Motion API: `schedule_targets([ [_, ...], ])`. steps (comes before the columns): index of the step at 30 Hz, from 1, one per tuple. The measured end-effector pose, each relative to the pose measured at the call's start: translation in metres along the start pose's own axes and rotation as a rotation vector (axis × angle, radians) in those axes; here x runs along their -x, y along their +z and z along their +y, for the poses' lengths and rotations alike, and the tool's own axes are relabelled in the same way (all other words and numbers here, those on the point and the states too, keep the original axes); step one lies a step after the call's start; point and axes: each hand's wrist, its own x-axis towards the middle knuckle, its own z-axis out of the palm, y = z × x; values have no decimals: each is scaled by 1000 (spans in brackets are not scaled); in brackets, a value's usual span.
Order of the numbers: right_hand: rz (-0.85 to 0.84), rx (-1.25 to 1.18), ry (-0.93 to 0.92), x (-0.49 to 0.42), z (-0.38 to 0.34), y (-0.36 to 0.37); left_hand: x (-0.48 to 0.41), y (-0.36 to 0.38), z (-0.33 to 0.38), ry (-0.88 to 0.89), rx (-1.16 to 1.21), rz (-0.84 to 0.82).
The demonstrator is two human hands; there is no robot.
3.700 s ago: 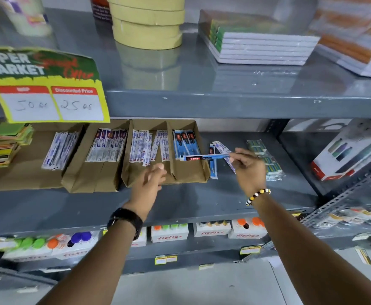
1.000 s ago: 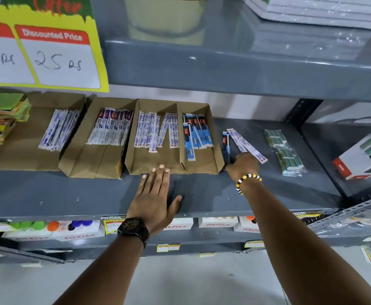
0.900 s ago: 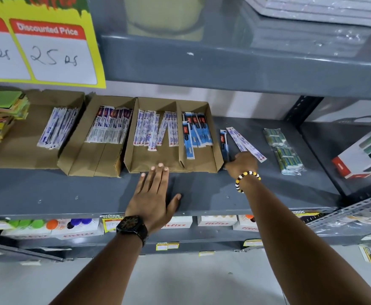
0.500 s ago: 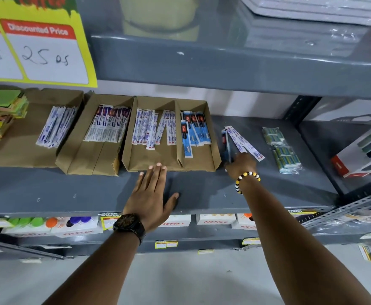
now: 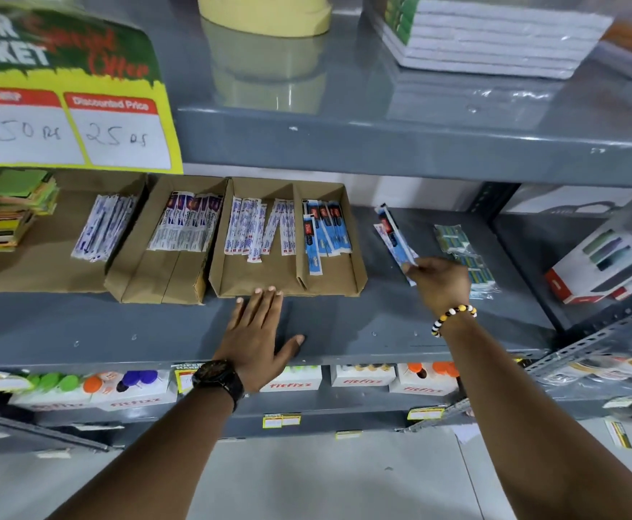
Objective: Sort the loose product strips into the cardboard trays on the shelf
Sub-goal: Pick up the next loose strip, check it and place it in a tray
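Note:
My right hand [image 5: 440, 283] pinches the near end of a blue product strip [image 5: 393, 234], raised off the grey shelf [image 5: 363, 320] to the right of the trays. A white strip lies partly under it. My left hand [image 5: 258, 332] rests flat on the shelf, fingers spread, fingertips touching the front wall of the divided cardboard tray [image 5: 288, 287]. That tray holds white strips [image 5: 260, 230] in its left compartment and blue strips [image 5: 325, 230] in its right one. Another cardboard tray [image 5: 157, 283] to the left holds more strips.
Green packets in clear wrap [image 5: 461, 253] lie right of my right hand. A boxed product [image 5: 603, 260] stands at the far right. A price sign [image 5: 70, 118] hangs over the left trays. The upper shelf edge [image 5: 382, 148] overhangs the trays. Small boxes [image 5: 363, 377] fill the shelf below.
My right hand has gone from resting on the loose strips to lifting the blue one off the shelf. My left hand has stayed flat in front of the divided tray.

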Motion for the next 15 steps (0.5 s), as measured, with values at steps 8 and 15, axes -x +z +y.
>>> schedule_targets([
  [8,-420,-295,-238,44,-38,-45,2,-82,30,-223,1048,66],
  [15,-644,-337,-282,64,-63,-61,10,-138,45,-269,1327,153],
])
